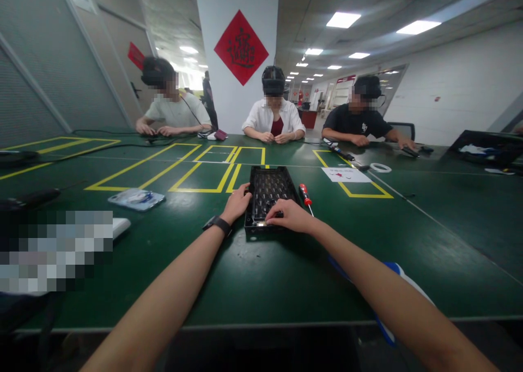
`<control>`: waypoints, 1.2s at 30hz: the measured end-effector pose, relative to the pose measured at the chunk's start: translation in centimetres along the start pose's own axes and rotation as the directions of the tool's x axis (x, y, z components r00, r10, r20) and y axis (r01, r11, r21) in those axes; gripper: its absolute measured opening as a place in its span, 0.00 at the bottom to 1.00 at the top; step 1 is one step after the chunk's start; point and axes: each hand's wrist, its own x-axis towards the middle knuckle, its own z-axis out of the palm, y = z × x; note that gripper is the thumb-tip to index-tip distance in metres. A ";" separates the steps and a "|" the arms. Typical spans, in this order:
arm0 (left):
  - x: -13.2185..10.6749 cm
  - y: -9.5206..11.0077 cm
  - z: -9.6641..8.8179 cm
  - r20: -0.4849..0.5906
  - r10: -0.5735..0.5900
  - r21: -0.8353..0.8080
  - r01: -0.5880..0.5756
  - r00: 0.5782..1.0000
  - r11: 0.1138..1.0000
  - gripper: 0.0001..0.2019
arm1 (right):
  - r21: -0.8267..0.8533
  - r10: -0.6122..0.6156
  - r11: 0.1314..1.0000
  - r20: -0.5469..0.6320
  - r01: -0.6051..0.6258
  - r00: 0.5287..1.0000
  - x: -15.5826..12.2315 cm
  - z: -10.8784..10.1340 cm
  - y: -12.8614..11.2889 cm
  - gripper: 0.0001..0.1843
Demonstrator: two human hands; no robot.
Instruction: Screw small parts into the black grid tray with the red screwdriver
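A black rectangular case (267, 230) lies on the green table in front of me, with rows of small metallic pieces (267, 189) inside that look like driver bits. My left hand (237, 205) grips the case's left wall, thumb and fingers at its edge. Over the near right part of the case, the fingers of my right hand (293, 215) are pinched together. A small dark thing shows at those fingers, too small to name. Close to the right side of the case lies a screwdriver (303, 194) with a red handle.
A phone-like item in a pale case (137, 199) lies to the left. A white paper card (346, 175) and a white ring (380, 168) are at the right. Yellow tape (196, 190) marks the green table (261, 285). Three people wearing headsets sit across.
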 end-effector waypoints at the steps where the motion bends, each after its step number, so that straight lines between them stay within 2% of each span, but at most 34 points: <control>1: 0.0 0.0 0.0 0.000 0.001 0.004 -0.001 1.000 1.000 0.24 | 0.001 -0.009 1.000 0.007 0.009 1.000 0.0 0.0 0.1 0.09; 8: 0.3 -0.6 0.4 0.012 0.034 0.042 -0.035 0.999 0.999 0.24 | 0.018 -0.036 0.999 -0.016 0.036 0.999 0.0 0.3 0.4 0.11; 18: 0.6 -1.2 0.5 0.019 0.056 0.050 -0.057 0.998 0.997 0.24 | -0.005 0.006 1.000 -0.044 -0.006 0.999 0.0 1.0 0.1 0.11; 22: 0.6 -1.2 0.5 0.024 0.057 0.055 -0.059 0.998 0.997 0.24 | 0.109 0.014 0.994 -0.086 -0.004 0.996 -0.1 1.0 0.1 0.14; 28: 0.6 -1.2 0.4 0.026 0.055 0.055 -0.056 0.998 0.997 0.24 | 0.220 0.052 0.974 -0.026 -0.045 0.998 -0.1 1.3 0.5 0.16; 31: 0.6 -1.2 0.5 0.024 0.063 0.053 -0.064 0.998 0.997 0.24 | 0.208 0.064 0.976 -0.029 -0.057 0.998 0.0 1.4 0.7 0.15; 36: 0.5 -1.0 0.4 0.022 0.036 0.063 -0.037 0.999 0.997 0.24 | 0.066 0.011 0.998 -0.028 -0.009 1.000 0.1 1.2 0.5 0.10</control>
